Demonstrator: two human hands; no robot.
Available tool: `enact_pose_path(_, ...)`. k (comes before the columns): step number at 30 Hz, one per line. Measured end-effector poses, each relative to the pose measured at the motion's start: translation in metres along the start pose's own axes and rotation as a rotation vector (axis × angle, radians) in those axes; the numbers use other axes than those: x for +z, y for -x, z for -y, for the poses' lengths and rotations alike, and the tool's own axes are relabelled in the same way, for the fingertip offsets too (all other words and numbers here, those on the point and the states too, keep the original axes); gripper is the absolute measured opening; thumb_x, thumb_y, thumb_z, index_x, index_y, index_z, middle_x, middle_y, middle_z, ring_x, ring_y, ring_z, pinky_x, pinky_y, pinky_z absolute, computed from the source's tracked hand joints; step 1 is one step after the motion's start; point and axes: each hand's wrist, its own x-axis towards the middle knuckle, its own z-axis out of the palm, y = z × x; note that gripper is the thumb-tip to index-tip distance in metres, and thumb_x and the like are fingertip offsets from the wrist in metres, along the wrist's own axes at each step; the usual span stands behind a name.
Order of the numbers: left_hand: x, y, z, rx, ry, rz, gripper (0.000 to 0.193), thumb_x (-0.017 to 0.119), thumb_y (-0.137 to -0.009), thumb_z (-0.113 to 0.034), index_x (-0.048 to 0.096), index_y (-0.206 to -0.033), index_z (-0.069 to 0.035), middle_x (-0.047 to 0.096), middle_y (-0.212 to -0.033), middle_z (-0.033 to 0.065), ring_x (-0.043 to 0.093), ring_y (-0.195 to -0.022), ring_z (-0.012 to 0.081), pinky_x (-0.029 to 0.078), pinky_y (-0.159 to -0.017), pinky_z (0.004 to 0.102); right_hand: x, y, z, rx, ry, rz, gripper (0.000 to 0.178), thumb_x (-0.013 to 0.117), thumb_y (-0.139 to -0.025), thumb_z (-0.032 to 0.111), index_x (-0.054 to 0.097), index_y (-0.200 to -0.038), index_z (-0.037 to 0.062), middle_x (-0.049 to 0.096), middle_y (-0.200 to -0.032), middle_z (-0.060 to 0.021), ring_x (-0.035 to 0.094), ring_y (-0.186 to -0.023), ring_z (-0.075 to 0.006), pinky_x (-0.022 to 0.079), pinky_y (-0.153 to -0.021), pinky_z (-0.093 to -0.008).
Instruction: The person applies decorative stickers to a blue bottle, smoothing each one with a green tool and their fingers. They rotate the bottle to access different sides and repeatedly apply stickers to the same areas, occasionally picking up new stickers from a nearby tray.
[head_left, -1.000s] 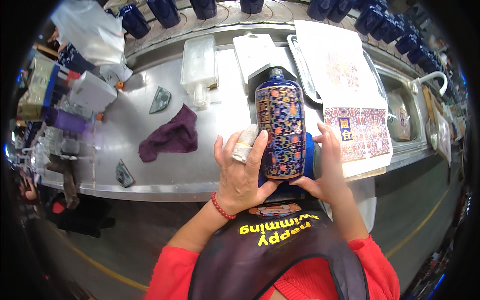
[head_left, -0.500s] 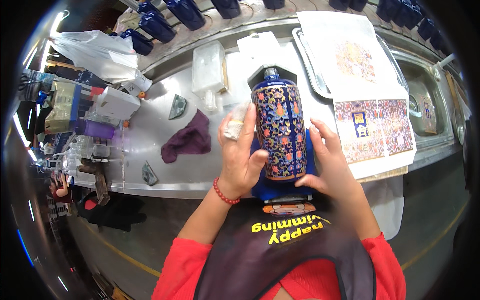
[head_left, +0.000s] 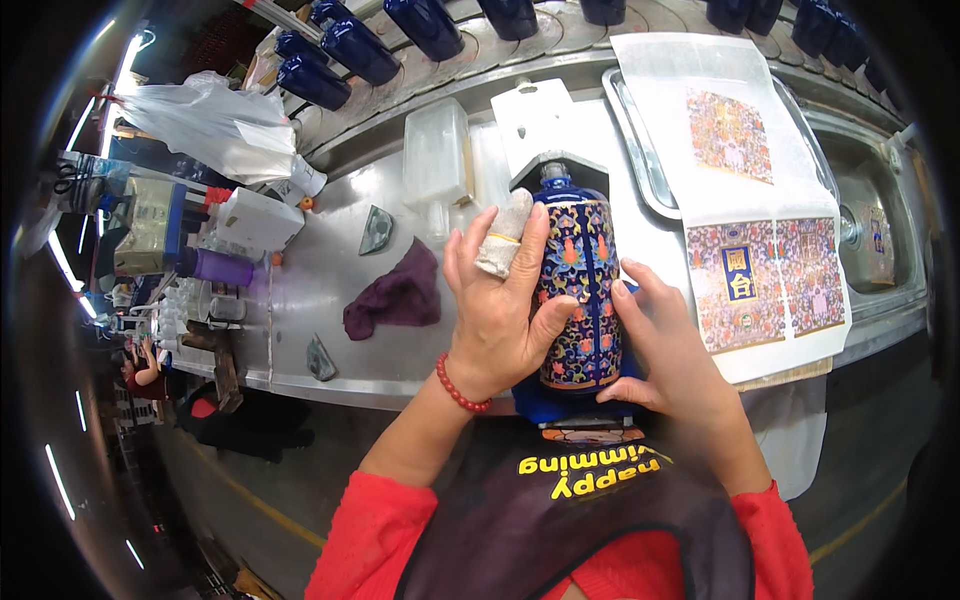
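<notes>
Steel bench (head_left: 315, 265): floral-patterned blue bottle (head_left: 582, 300) lies neck-away near the front edge, over a blue support (head_left: 528, 404), presumably against rolling. Left fingers (head_left: 527, 252) loosely open along its left flank; right fingers (head_left: 652, 290) part-open at right side and base, apparently steadying.

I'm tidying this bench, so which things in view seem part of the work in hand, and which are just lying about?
Probably in use:
patterned blue bottle, being handled
printed sheets, similarly patterned

Apparently lying about:
purple cloth
clear bottle
two small dark pieces
</notes>
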Motion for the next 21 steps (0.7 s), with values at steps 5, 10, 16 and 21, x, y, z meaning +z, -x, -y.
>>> enact_pose_path(5,-0.0001,-0.0020,-0.0016,-0.006,0.029,0.006,0.080,0.047,-0.102,-0.059,0.041,-0.155,-0.001,0.054,-0.143,0.0215,0.035,-0.139,0.0423,0.013,-0.116,0.0621,0.0019,0.0015,-0.0036,-0.005,0.000,0.012,0.109,0.086,-0.071,0.046,0.034,-0.157,0.0049,0.031,-0.158,-0.0247,0.048,-0.124,-0.0425,0.041,-0.108,-0.0508)
enact_pose_path(10,-0.0018,-0.0041,-0.0032,-0.010,0.018,0.034,0.080,0.048,-0.101,-0.060,0.041,-0.156,-0.002,0.055,-0.143,0.0197,0.033,-0.140,0.0421,0.012,-0.116,0.0630,0.0025,0.0006,-0.0056,-0.019,0.032,0.027,0.112,0.085,-0.071,0.050,0.031,-0.158,0.0051,0.029,-0.159,-0.0249,0.048,-0.123,-0.0409,0.041,-0.108,-0.0506)
enact_pose_path(16,-0.0036,-0.0058,-0.0049,0.003,-0.040,0.056,0.079,0.048,-0.101,-0.060,0.043,-0.155,-0.003,0.054,-0.146,0.0181,0.032,-0.140,0.0411,0.012,-0.116,0.0631,-0.0005,0.0005,-0.0005,0.026,-0.039,0.017,0.104,0.090,-0.068,0.032,0.040,-0.155,0.0060,0.033,-0.157,-0.0241,0.047,-0.127,-0.0449,0.042,-0.107,-0.0501)
enact_pose_path(21,-0.0056,-0.0091,-0.0065,0.015,-0.065,0.070,0.077,0.049,-0.101,-0.058,0.044,-0.154,-0.002,0.053,-0.148,0.0165,0.030,-0.141,0.0401,0.012,-0.117,0.0622,-0.0017,-0.0014,0.0021,0.006,-0.029,-0.002,0.104,0.091,-0.066,0.031,0.041,-0.154,0.0060,0.034,-0.156,-0.0244,0.047,-0.126,-0.0447,0.043,-0.107,-0.0502)
